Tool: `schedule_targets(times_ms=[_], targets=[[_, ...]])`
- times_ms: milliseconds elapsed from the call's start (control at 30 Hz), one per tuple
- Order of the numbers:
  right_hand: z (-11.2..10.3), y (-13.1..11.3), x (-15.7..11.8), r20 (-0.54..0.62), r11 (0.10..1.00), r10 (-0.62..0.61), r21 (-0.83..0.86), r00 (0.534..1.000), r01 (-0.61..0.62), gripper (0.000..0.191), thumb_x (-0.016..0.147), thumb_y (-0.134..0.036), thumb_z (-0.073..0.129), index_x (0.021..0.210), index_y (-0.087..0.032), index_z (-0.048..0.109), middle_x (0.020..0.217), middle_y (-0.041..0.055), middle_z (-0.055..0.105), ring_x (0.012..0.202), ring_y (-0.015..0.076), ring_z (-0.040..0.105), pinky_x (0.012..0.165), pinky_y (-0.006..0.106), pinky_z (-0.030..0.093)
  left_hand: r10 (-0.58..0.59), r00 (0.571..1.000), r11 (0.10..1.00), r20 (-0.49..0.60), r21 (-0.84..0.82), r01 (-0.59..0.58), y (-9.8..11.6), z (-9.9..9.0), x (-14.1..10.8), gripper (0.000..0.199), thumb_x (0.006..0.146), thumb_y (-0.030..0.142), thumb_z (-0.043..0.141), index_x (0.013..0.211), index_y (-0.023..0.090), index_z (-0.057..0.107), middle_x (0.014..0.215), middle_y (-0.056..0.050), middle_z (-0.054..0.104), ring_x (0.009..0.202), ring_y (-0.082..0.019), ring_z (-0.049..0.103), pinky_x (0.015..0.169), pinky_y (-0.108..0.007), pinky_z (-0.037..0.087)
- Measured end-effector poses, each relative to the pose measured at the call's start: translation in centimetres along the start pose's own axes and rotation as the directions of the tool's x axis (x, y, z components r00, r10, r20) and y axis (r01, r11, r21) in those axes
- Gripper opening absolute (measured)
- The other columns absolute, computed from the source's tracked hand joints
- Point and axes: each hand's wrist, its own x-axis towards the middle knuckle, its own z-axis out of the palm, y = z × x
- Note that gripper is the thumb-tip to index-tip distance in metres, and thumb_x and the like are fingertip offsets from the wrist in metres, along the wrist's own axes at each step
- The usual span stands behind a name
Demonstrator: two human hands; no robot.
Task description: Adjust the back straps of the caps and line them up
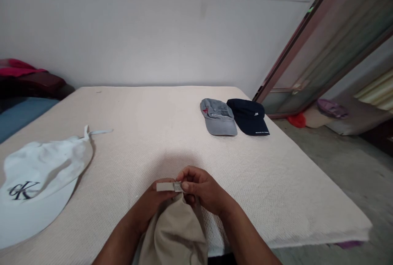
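A beige cap [181, 232] hangs between my hands at the front edge of the covered table, its strap end [165, 186] and metal buckle [177, 186] uppermost. My left hand [153, 201] is closed on the cap just beneath the strap, fingers partly hidden behind it. With thumb and fingers pinched at the buckle's right side, my right hand [199, 185] grips the strap of the same cap.
A white cap [46, 166] with black letters lies at the left. Towards the back right, a grey cap [219, 117] sits beside a navy cap [249, 116]. The pale table cover [147, 113] reaches a white wall [153, 39]. Dark and blue items are at far left.
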Motion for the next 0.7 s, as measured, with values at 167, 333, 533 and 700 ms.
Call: schedule_targets(times_ms=[167, 333, 533, 700], targets=[[-0.3, 0.1, -0.1, 0.056, 1.000, 0.001, -0.006, 0.998, 0.000, 0.026, 0.072, -0.028, 0.073, 0.089, -0.016, 0.058, 0.054, -0.0067, 0.053, 0.040, 0.0048, 0.043, 0.039, 0.018, 0.032, -0.034, 0.999, 0.999, -0.010, 0.023, 0.035, -0.4, -0.6, -0.1, 0.017, 0.069, 0.019, 0.072, 0.085, 0.013, 0.072, 0.073, -0.008, 0.071, 0.069, -0.019, 0.063, 0.068, -0.029, 0.044], [-0.1, 0.1, -0.3, 0.049, 1.000, -0.003, -0.012, 0.999, 0.004, 0.022, 0.072, -0.025, 0.073, 0.084, -0.016, 0.057, 0.050, -0.0075, 0.052, 0.038, 0.0046, 0.042, 0.035, 0.016, 0.031, -0.031, 0.997, 0.999, 0.067, 0.008, 0.031, -0.4, -0.4, -0.2, 0.012, 0.071, 0.016, 0.070, 0.082, 0.013, 0.070, 0.075, -0.009, 0.071, 0.069, -0.019, 0.064, 0.072, -0.030, 0.046], [-0.1, 0.1, -0.3, 0.055, 1.000, 0.005, -0.003, 0.998, -0.005, 0.024, 0.077, -0.033, 0.068, 0.089, -0.016, 0.055, 0.056, -0.0037, 0.059, 0.041, 0.0068, 0.051, 0.039, 0.017, 0.040, 0.011, 0.993, 0.992, 0.117, -0.128, 0.004, 0.0, 0.4, -0.4, 0.010, 0.075, 0.016, 0.061, 0.076, 0.010, 0.069, 0.073, -0.012, 0.070, 0.077, -0.024, 0.065, 0.072, -0.033, 0.046], [-0.3, 0.2, -0.4, 0.111, 0.999, 0.029, 0.023, 0.993, -0.032, 0.029, 0.075, -0.032, 0.070, 0.091, -0.014, 0.056, 0.066, -0.0006, 0.062, 0.045, 0.0059, 0.052, 0.043, 0.018, 0.041, 0.013, 0.989, 0.977, 0.150, -0.214, 0.019, -0.1, 0.2, -0.4, 0.013, 0.075, 0.019, 0.060, 0.079, 0.011, 0.069, 0.069, -0.011, 0.069, 0.073, -0.024, 0.066, 0.070, -0.034, 0.047]])
